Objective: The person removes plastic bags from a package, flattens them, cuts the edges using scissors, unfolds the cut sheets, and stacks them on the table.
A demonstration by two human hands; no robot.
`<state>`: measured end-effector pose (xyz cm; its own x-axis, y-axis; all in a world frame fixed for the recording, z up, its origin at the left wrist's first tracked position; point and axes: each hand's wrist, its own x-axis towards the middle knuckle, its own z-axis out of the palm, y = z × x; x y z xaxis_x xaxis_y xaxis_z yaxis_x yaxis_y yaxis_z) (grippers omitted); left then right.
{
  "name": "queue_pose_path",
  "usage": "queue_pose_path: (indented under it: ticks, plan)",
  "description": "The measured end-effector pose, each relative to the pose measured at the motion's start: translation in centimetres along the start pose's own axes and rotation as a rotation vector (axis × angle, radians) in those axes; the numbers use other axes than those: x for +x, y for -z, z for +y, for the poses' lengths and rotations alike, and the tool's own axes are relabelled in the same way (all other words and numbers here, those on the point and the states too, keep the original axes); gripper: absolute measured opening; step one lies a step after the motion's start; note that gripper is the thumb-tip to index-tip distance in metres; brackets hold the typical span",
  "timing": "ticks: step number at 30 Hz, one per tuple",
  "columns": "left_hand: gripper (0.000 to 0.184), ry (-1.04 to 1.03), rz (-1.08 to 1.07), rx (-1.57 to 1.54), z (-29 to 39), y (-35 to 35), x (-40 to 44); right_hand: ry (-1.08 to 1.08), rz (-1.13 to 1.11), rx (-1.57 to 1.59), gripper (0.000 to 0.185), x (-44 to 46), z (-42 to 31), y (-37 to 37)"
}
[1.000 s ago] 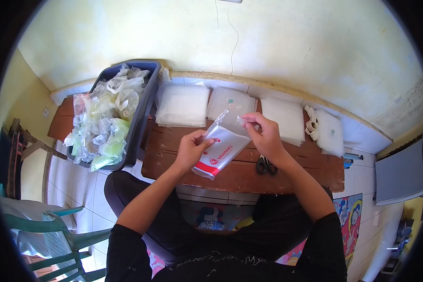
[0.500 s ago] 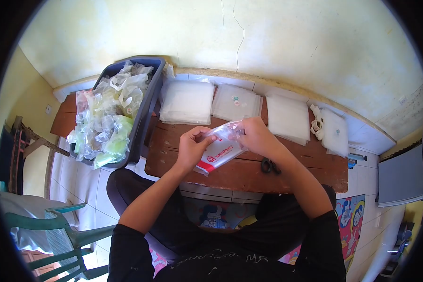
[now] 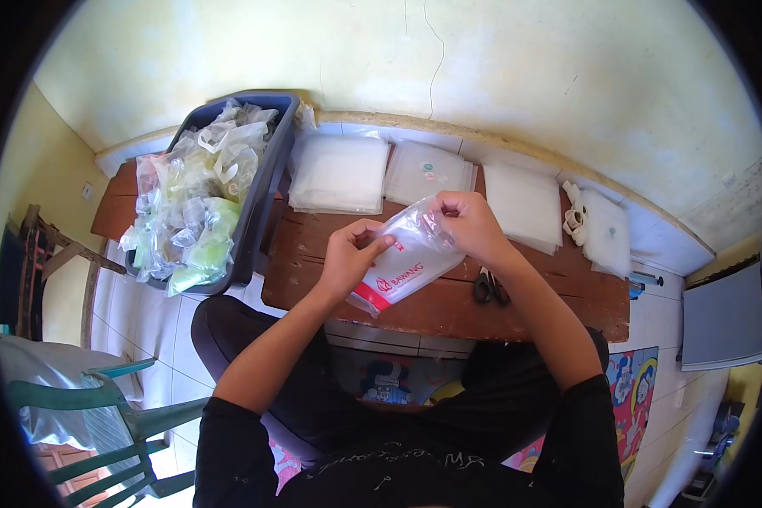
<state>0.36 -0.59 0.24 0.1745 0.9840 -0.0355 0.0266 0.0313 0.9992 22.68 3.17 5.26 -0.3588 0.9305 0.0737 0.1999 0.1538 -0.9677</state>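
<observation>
A clear plastic bag [image 3: 412, 264] with red print and a red band hangs between my hands, above the front of the brown wooden table. My left hand [image 3: 356, 256] pinches its left side, thumb on top. At the bag's upper right edge, my right hand [image 3: 470, 227] is closed on the plastic with the fingers curled. The bag is spread and slightly tilted, its red band toward my lap. Just below my right wrist, dark-handled scissors [image 3: 483, 288] lie on the wooden table [image 3: 313, 267], partly covered by my forearm.
A dark blue bin [image 3: 267, 182] heaped with crumpled plastic bags stands at the left. Along the wall lie flat stacks of clear bags: a left stack [image 3: 340, 172], a second stack [image 3: 432, 173], a third [image 3: 523, 203] and a right one [image 3: 606, 230]. A green chair [image 3: 102, 415] is at lower left.
My right hand has risen slightly, and the bag is spread wider between both hands. My left hand keeps its pinch. More of the scissors shows.
</observation>
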Motion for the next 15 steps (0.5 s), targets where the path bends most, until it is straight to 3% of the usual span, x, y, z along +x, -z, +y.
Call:
queue_pose_path:
  ticks: [9,15]
  plan:
    - [0.018,0.069,-0.059,0.004,0.6,-0.1,0.0,0.065,0.148,-0.063,0.015,-0.4,-2.4,0.4]
    - [0.015,0.029,-0.139,0.019,-0.2,0.0,0.2,0.24,0.307,0.095,0.015,-0.2,-3.4,1.3]
